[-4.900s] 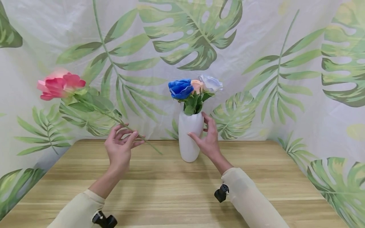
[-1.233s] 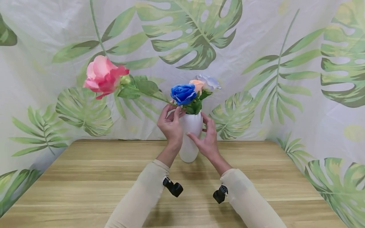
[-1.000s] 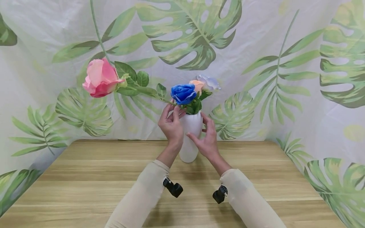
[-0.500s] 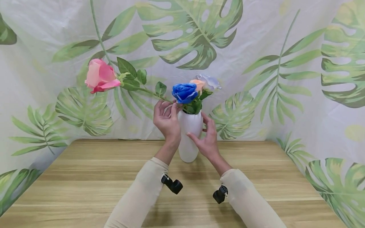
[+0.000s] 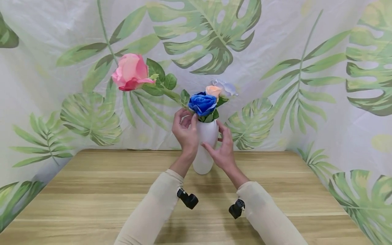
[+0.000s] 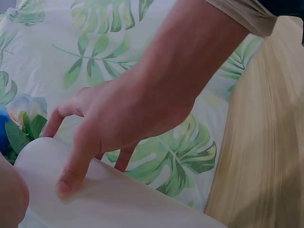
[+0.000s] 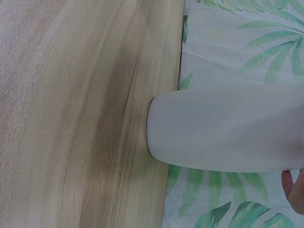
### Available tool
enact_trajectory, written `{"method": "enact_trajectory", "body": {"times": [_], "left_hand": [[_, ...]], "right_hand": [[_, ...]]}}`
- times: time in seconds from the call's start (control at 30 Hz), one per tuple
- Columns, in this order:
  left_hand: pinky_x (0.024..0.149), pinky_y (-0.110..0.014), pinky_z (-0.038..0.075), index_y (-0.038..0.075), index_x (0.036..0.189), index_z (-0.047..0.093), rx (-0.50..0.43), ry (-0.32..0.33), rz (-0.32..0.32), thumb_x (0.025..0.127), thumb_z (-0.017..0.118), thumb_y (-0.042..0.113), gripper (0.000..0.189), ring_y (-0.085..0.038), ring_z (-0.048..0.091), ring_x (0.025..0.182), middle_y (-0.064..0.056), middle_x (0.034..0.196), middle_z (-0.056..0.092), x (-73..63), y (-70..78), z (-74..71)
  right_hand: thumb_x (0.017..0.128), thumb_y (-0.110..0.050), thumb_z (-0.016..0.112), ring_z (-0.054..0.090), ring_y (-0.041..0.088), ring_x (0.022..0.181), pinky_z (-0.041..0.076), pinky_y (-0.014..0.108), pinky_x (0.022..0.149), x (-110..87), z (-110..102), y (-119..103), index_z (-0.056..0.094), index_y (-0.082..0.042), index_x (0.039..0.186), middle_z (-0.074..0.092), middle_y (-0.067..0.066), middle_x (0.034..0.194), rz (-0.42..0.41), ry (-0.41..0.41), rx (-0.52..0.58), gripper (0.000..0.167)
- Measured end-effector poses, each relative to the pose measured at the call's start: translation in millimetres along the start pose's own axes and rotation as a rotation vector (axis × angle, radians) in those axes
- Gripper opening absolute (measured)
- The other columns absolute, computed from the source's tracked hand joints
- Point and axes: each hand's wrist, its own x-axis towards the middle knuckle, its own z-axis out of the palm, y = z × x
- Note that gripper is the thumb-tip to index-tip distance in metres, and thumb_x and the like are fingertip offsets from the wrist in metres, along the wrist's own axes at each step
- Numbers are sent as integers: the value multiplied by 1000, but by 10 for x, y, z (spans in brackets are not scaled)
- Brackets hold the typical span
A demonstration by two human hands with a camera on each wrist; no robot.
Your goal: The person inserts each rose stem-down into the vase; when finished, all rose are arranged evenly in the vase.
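A white vase (image 5: 203,154) stands upright on the wooden table, with a blue rose (image 5: 202,103), a peach rose (image 5: 213,90) and a pale lavender rose (image 5: 226,88) in its mouth. At the vase's left upper side, my left hand (image 5: 186,132) pinches the stem of a pink rose (image 5: 131,73). That rose leans far out to the left; its stem's lower end is hidden behind the hand and the blue rose. My right hand (image 5: 224,149) grips the vase from the right, thumb in front. The left wrist view shows this right hand (image 6: 128,111) from close by.
The vase stands near the back edge of the wooden table (image 5: 147,211). Behind the table hangs a leaf-patterned cloth (image 5: 275,41). Small black cameras sit on both sleeves, the left one (image 5: 187,199) close to the vase's front.
My left hand has carried the pink rose rightward to the vase's mouth. In the last half second the flower rises and moves right, and the blue rose shifts slightly right. The right hand keeps its place.
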Motion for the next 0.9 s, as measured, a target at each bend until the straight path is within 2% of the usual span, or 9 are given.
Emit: {"method": "enact_trajectory", "body": {"times": [0.13, 0.23, 0.37, 0.47, 0.6, 0.73, 0.9], "left_hand": [[80, -26, 60, -12, 110, 63, 21, 9, 20, 87, 69, -19, 24, -18, 67, 90, -10, 94, 66, 8, 4, -6], [78, -24, 61, -14, 108, 65, 12, 33, 23, 90, 70, -15, 19, -12, 67, 88, -4, 93, 65, 25, 27, -8], [80, -25, 62, -18, 107, 67, -21, 67, 21, 94, 70, -10, 16, -11, 68, 85, 1, 95, 62, 54, 82, 8], [84, -28, 62, -17, 106, 68, -50, 96, 0, 92, 72, -10, 16, -12, 69, 84, 1, 93, 65, 79, 131, 22], [81, -27, 63, -11, 115, 67, -62, 131, -19, 88, 74, -14, 28, -11, 68, 83, 1, 93, 68, 107, 170, 24], [78, -28, 63, -7, 130, 63, -49, 129, -15, 87, 74, -15, 46, -11, 68, 82, -2, 99, 67, 130, 166, 5], [76, -25, 63, -6, 131, 61, 3, 98, -21, 87, 74, -15, 47, -10, 67, 81, -4, 99, 66, 99, 109, -18]], "right_hand": [[79, -11, 91, 56, 42, 125, 60, 56, 85, -3, 2, 8, 43, 0, 151, 49, 26, 141, -4, 8, 1, 87], [79, -11, 91, 55, 40, 125, 60, 54, 86, -7, 1, 11, 42, -1, 152, 49, 25, 143, 1, 2, 0, 88], [80, -12, 91, 55, 40, 126, 59, 54, 87, -6, -2, 8, 41, -1, 153, 48, 24, 144, 9, -3, -5, 89], [80, -12, 91, 54, 39, 126, 59, 54, 87, -3, -2, 4, 41, -2, 153, 48, 24, 143, 14, -3, -7, 89], [80, -12, 91, 55, 39, 125, 59, 53, 88, -5, -3, -5, 41, -3, 153, 49, 24, 142, 24, -5, -11, 89], [80, -12, 91, 55, 39, 125, 59, 53, 88, -9, -6, -17, 41, -3, 153, 49, 24, 142, 27, -5, -17, 89], [80, -12, 91, 55, 40, 124, 60, 55, 87, -8, -6, -25, 42, -2, 152, 49, 25, 142, 14, 0, -9, 88]]}}
